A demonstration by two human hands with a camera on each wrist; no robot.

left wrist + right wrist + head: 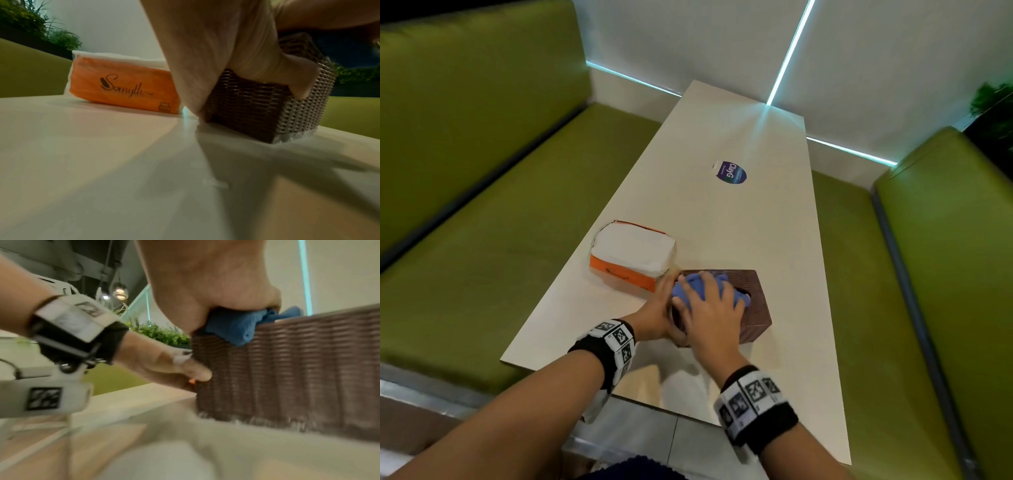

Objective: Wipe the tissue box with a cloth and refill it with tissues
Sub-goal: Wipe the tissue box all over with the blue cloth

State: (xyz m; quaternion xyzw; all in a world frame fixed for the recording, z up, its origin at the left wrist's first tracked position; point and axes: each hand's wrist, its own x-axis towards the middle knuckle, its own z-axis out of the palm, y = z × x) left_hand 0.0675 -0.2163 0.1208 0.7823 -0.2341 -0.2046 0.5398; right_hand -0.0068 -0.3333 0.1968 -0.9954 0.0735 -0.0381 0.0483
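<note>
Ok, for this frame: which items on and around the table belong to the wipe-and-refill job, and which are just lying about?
In the job:
- box, brown woven, held by left hand
- cloth, blue, pressed on the box top by right hand
- tissue pack, orange, beside the box

Lying about:
- sticker on the table
- benches, green
- plants

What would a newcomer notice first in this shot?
Probably the right hand pressing a blue cloth onto the top of the brown woven box near the table's front edge, while the left hand grips the box's near-left corner. Next, the orange tissue pack lying just left of the box.
</note>
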